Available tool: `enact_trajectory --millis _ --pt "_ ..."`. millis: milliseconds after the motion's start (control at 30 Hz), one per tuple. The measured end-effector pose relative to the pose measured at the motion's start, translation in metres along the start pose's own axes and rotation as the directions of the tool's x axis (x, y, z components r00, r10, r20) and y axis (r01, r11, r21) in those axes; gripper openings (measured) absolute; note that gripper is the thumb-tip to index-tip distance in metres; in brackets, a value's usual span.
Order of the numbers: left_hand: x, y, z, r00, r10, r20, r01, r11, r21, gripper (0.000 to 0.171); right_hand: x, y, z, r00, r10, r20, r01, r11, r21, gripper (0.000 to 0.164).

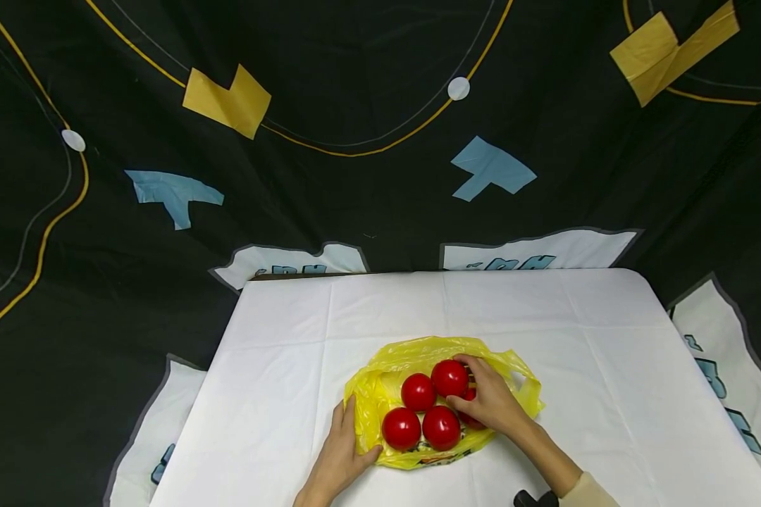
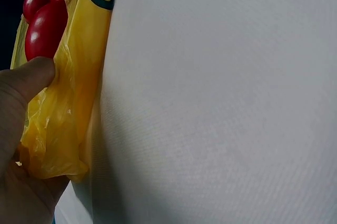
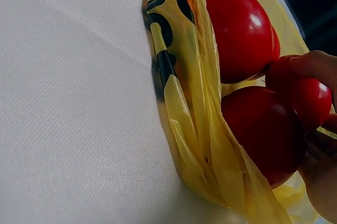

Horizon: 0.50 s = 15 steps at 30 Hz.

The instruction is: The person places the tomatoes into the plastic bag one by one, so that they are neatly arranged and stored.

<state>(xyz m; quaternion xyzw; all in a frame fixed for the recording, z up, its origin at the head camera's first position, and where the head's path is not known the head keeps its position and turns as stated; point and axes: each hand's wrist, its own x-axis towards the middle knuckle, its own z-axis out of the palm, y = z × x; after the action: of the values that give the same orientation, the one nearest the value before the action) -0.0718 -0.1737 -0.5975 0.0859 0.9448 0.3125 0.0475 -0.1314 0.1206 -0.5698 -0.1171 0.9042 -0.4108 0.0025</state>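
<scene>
Several glossy red balls [image 1: 441, 428] lie together on a yellow plastic bag [image 1: 393, 360], spread with its mouth upward on the white-covered table. My left hand [image 1: 340, 454] grips the left side of the bag, thumb at its front edge; in the left wrist view the thumb [image 2: 39, 76] lies over the yellow plastic beside a red ball [image 2: 47, 29]. My right hand [image 1: 491, 401] reaches in from the right and holds the rear red ball [image 1: 449, 378] between thumb and fingers. Another red ball [image 3: 263, 134] sits under that hand, partly hidden in the head view.
White cloth [image 1: 279, 352] covers the table around the bag. A black curtain [image 1: 355, 204] with yellow and blue shapes hangs behind the table's far edge. A small black object [image 1: 535, 498] shows beside the right sleeve [image 1: 586, 493] at the front.
</scene>
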Motion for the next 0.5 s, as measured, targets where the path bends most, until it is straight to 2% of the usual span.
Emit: enact_trajectory --millis 500 --pt "-0.0005 -0.0003 0.0002 1.0 0.003 -0.004 -0.003 1.0 0.011 0.103 0.0061 0.0051 0.0071 0.999 -0.01 -0.049 0.004 0.993 -0.116 0.067"
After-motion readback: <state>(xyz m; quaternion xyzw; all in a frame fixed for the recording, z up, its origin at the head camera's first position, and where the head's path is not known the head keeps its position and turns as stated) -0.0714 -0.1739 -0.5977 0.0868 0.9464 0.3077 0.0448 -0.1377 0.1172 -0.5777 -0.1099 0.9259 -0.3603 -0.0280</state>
